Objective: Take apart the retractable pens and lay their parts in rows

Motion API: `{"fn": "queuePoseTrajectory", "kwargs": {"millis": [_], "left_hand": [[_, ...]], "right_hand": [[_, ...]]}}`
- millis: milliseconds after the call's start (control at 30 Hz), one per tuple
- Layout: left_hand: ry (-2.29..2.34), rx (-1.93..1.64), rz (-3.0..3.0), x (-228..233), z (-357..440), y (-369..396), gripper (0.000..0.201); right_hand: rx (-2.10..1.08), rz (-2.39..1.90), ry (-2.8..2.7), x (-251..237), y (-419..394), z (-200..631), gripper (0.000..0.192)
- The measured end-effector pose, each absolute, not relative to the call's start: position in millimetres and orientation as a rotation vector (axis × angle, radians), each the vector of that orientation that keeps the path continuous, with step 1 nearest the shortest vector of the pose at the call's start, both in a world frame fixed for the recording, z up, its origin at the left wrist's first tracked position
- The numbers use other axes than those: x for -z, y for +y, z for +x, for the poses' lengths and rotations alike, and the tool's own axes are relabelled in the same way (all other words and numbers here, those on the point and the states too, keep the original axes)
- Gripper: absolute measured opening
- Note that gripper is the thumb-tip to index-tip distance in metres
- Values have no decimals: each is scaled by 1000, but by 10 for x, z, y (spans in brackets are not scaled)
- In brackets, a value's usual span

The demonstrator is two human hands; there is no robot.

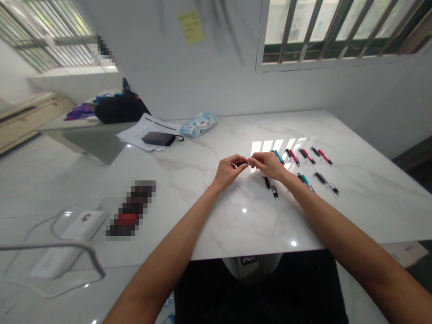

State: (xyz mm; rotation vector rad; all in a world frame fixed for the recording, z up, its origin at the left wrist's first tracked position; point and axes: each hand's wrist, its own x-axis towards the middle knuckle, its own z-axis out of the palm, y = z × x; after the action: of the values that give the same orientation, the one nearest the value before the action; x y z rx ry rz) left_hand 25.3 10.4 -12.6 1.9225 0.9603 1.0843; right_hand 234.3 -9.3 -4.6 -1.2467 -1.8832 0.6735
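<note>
Fingertips of the left hand (228, 170) and right hand (268, 164) pinch opposite ends of a short black pen (242, 164), held above the marble table (209, 202). Its long axis runs left to right between the two pinches, roughly level. Just below the right fingers lie two black pens (271, 186); beyond them, rows of teal and red pens (303, 155). Left of the left fingers the tabletop is bare toward its near edge.

Pens (305, 167) crowd right side; bare marble tabletop (189, 198) left, front.
</note>
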Motion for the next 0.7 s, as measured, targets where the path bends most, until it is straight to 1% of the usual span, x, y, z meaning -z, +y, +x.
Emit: {"fn": "queuePoseTrajectory", "kwargs": {"millis": [200,300,367,500,633,700], "left_hand": [[958,-1110,1892,116,257,108,24],[971,-1156,1879,104,257,114,27],[951,-1181,1832,97,265,114,30],[858,-1213,1547,116,315,86,40],[797,-1147,1306,139,354,31,46],[820,-1123,1287,127,342,23,48]], "right_hand": [[-664,-1195,-1915,33,-84,2372,38],[-626,-1237,-1932,7,-91,2373,42],[-653,-1224,-1916,-1,-99,2355,45],[-728,-1147,-1847,7,-130,2275,52],[-654,-1163,-1910,-13,-159,2228,56],[-567,-1195,-1962,-38,-146,2269,51]]}}
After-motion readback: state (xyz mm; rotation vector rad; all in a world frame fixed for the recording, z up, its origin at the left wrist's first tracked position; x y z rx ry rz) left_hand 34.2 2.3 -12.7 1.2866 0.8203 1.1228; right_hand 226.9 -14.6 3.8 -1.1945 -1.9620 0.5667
